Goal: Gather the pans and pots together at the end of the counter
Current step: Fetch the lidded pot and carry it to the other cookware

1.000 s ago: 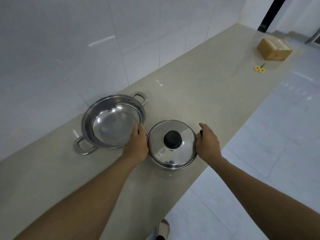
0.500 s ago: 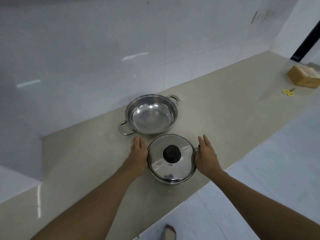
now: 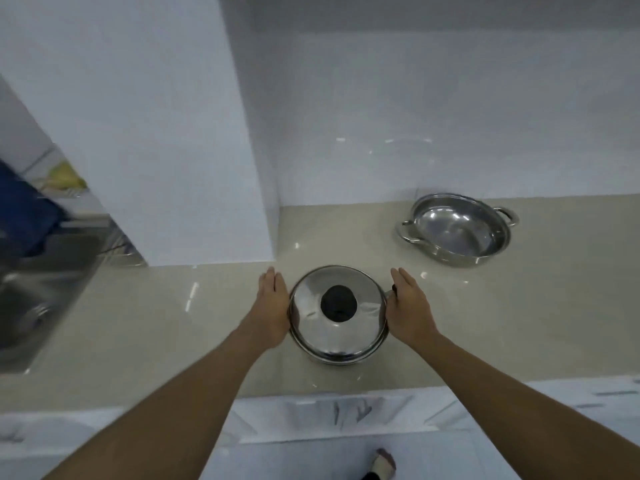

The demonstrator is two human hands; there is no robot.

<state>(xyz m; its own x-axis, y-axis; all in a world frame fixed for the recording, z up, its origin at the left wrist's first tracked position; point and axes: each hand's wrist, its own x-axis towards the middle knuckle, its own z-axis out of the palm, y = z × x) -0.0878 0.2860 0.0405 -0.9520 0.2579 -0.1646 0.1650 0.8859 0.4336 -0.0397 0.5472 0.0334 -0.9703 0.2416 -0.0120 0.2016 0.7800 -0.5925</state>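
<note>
A steel pot with a lid (image 3: 311, 308) and a black knob sits on the beige counter (image 3: 156, 327), near its front edge. My left hand (image 3: 273, 303) presses against the pot's left side and my right hand (image 3: 408, 306) against its right side, over a dark handle. The fingers of both hands lie straight along the pot. An open steel pan with two loop handles (image 3: 457, 230) rests at the back right by the wall, well apart from the pot.
A white wall column (image 3: 173, 150) juts onto the counter behind and left of the pot. A steel sink (image 3: 31, 306) lies at the far left. The counter's front edge runs just below the pot, with floor and my foot (image 3: 382, 462) beneath.
The pot has travelled left along the counter between my two hands, away from the pan, which stayed in place. The view has swung left, bringing the column and sink into sight.
</note>
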